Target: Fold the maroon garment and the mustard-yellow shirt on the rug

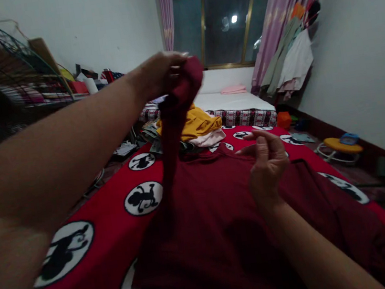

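Observation:
A dark red long-sleeved top (216, 208) lies spread over the bed, its neckline toward the far side. My left hand (163, 71) is raised above it, fingers closed around one sleeve near the cuff, so that the sleeve hangs down to the shoulder. My right hand (268, 164) hovers over the upper part of the top, fingers loosely bent and apart, with nothing in them. The other sleeve stretches out to the lower right, partly behind my right forearm.
Beneath the top is a red blanket (119, 237) with white monkey circles. Folded clothes (200, 124), yellow on top, are piled at its far end. Behind stands a white-topped bed (247, 102). A yellow stool (342, 144) is at the right; a cluttered shelf (55, 99) at the left.

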Demonstrator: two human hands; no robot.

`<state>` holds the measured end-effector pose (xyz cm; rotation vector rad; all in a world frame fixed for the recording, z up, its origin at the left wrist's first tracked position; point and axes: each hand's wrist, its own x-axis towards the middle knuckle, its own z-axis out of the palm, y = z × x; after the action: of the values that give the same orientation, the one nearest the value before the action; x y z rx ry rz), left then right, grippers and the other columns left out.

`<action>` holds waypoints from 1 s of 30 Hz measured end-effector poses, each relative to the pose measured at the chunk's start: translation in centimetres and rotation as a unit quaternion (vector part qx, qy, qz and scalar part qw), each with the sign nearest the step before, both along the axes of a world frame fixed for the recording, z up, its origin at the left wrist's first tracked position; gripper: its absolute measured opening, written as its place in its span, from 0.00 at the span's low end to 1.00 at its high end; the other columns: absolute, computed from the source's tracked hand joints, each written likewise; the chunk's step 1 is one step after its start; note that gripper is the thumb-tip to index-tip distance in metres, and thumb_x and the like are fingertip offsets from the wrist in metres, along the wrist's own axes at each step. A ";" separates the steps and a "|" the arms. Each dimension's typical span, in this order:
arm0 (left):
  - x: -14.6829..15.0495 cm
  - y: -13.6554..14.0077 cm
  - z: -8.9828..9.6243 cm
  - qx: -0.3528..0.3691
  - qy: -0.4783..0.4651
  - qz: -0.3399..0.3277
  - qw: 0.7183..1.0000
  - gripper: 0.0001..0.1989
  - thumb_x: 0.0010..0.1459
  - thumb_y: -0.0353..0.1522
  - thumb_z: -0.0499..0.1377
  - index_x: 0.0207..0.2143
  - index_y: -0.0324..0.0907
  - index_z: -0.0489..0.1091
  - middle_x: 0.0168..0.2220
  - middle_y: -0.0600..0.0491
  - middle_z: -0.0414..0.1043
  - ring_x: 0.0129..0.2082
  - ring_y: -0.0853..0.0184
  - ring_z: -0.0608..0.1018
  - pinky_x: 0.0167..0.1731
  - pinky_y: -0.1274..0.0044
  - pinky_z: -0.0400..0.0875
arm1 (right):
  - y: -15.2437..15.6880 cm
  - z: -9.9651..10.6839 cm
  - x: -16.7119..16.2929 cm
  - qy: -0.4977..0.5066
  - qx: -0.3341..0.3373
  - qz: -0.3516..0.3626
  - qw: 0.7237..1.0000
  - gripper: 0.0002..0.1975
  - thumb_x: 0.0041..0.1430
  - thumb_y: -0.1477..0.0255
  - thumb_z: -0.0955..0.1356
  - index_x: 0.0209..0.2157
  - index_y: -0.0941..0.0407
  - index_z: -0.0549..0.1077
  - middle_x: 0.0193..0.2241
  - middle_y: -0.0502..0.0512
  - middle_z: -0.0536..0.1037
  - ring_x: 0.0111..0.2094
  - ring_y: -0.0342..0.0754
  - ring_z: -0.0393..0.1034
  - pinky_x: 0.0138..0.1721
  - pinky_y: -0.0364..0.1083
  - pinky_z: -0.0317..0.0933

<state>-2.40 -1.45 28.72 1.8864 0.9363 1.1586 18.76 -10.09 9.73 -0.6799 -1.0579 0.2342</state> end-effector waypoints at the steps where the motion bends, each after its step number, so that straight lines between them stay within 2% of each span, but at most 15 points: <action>1: 2.1 -0.5 -0.4 -0.008 -0.055 -0.080 0.995 0.14 0.67 0.37 0.48 0.48 0.39 0.66 0.42 0.53 0.72 0.39 0.73 0.74 0.45 0.76 0.68 | -0.4 0.9 0.3 0.015 0.038 -0.008 0.999 0.10 0.66 0.67 0.62 0.40 0.56 0.71 0.32 0.48 0.75 0.20 0.38 0.67 0.22 0.41 0.62; 2: 3.9 -1.0 -1.3 -0.012 -0.065 -0.138 0.988 0.17 0.68 0.40 0.47 0.51 0.40 0.66 0.48 0.51 0.71 0.45 0.70 0.74 0.46 0.74 0.68 | -0.7 1.7 0.6 0.025 0.072 -0.013 0.997 0.10 0.66 0.68 0.61 0.40 0.56 0.71 0.30 0.47 0.73 0.19 0.38 0.65 0.20 0.40 0.59; 4: 6.0 -1.9 -4.3 -0.002 -0.026 -0.150 0.988 0.19 0.64 0.42 0.52 0.52 0.41 0.68 0.52 0.49 0.71 0.48 0.66 0.75 0.46 0.73 0.69 | -0.8 2.4 1.4 0.026 0.103 -0.022 0.994 0.09 0.66 0.68 0.61 0.40 0.56 0.70 0.28 0.46 0.71 0.17 0.37 0.62 0.18 0.40 0.56; 6: 6.0 -2.4 -8.1 0.004 0.054 -0.114 0.992 0.21 0.58 0.42 0.58 0.50 0.39 0.71 0.48 0.46 0.74 0.45 0.63 0.76 0.43 0.73 0.70 | -0.2 2.0 2.2 -0.029 0.065 -0.042 0.997 0.09 0.66 0.68 0.61 0.41 0.55 0.70 0.29 0.46 0.72 0.17 0.37 0.62 0.19 0.40 0.55; 8: 4.4 -2.9 -11.9 0.009 0.165 -0.074 0.983 0.21 0.53 0.42 0.62 0.44 0.37 0.74 0.42 0.47 0.77 0.41 0.62 0.77 0.40 0.74 0.70 | 0.9 0.6 3.1 -0.146 -0.018 -0.078 0.986 0.08 0.64 0.69 0.62 0.41 0.55 0.71 0.32 0.49 0.74 0.20 0.39 0.64 0.23 0.42 0.59; 10: 1.9 -3.8 -15.0 0.002 0.277 -0.028 0.960 0.20 0.50 0.43 0.62 0.39 0.36 0.76 0.35 0.48 0.78 0.36 0.61 0.78 0.35 0.75 0.69 | 2.2 -1.2 3.9 -0.287 -0.106 -0.126 0.944 0.08 0.60 0.71 0.65 0.41 0.55 0.72 0.38 0.53 0.76 0.28 0.44 0.70 0.32 0.45 0.64; 13: -2.0 -6.3 -17.9 -0.037 0.427 0.003 0.904 0.22 0.48 0.48 0.62 0.37 0.39 0.75 0.34 0.49 0.77 0.34 0.61 0.77 0.32 0.77 0.67 | 3.8 -3.8 5.0 -0.442 -0.214 -0.163 0.856 0.14 0.55 0.72 0.68 0.44 0.56 0.73 0.46 0.59 0.75 0.45 0.54 0.71 0.45 0.50 0.64; 16: -4.6 -9.4 -19.2 -0.082 0.520 0.025 0.850 0.25 0.44 0.53 0.63 0.35 0.43 0.75 0.34 0.50 0.77 0.33 0.62 0.76 0.28 0.78 0.64 | 4.9 -5.6 5.8 -0.498 -0.313 -0.187 0.787 0.19 0.57 0.69 0.68 0.50 0.59 0.70 0.51 0.64 0.73 0.53 0.59 0.66 0.52 0.55 0.59; 18: -5.6 -11.3 -19.6 -0.100 0.539 0.021 0.836 0.24 0.43 0.53 0.63 0.32 0.43 0.74 0.32 0.50 0.76 0.31 0.62 0.75 0.26 0.78 0.61 | 5.5 -6.3 6.4 -0.499 -0.366 -0.212 0.756 0.21 0.60 0.68 0.65 0.54 0.60 0.67 0.54 0.67 0.71 0.56 0.60 0.63 0.54 0.57 0.56; 21: -6.1 -13.0 -19.9 -0.109 0.534 -0.004 0.838 0.18 0.45 0.48 0.62 0.29 0.43 0.72 0.29 0.52 0.74 0.29 0.63 0.74 0.24 0.78 0.59 | 6.9 -6.7 7.2 -0.510 -0.406 -0.228 0.723 0.22 0.62 0.69 0.63 0.57 0.60 0.64 0.56 0.68 0.69 0.57 0.59 0.61 0.54 0.59 0.54; 25: -6.2 -13.8 -20.1 -0.121 0.522 -0.029 0.844 0.10 0.47 0.40 0.59 0.26 0.43 0.68 0.25 0.54 0.71 0.25 0.66 0.71 0.24 0.77 0.57 | 8.9 -6.8 8.0 -0.561 -0.405 -0.227 0.686 0.27 0.61 0.65 0.66 0.59 0.57 0.62 0.55 0.66 0.71 0.55 0.59 0.63 0.53 0.58 0.53; 27: -6.2 -13.8 -20.2 -0.127 0.507 -0.037 0.852 0.08 0.48 0.38 0.58 0.26 0.43 0.67 0.25 0.55 0.69 0.25 0.66 0.70 0.24 0.77 0.57 | 9.7 -6.6 8.2 -0.589 -0.398 -0.228 0.665 0.25 0.60 0.62 0.67 0.56 0.57 0.67 0.51 0.66 0.73 0.52 0.59 0.65 0.51 0.55 0.56; 30: -5.9 -13.7 -19.9 -0.134 0.483 -0.039 0.864 0.07 0.48 0.37 0.57 0.27 0.43 0.65 0.26 0.56 0.68 0.26 0.67 0.69 0.25 0.78 0.57 | 10.3 -5.8 8.3 -0.624 -0.378 -0.227 0.644 0.17 0.57 0.61 0.69 0.44 0.55 0.76 0.45 0.63 0.75 0.48 0.56 0.67 0.45 0.49 0.58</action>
<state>-8.34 -15.20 8.80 2.2183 1.4141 -0.0760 27.07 0.22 3.97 -2.0190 -2.0693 -0.3618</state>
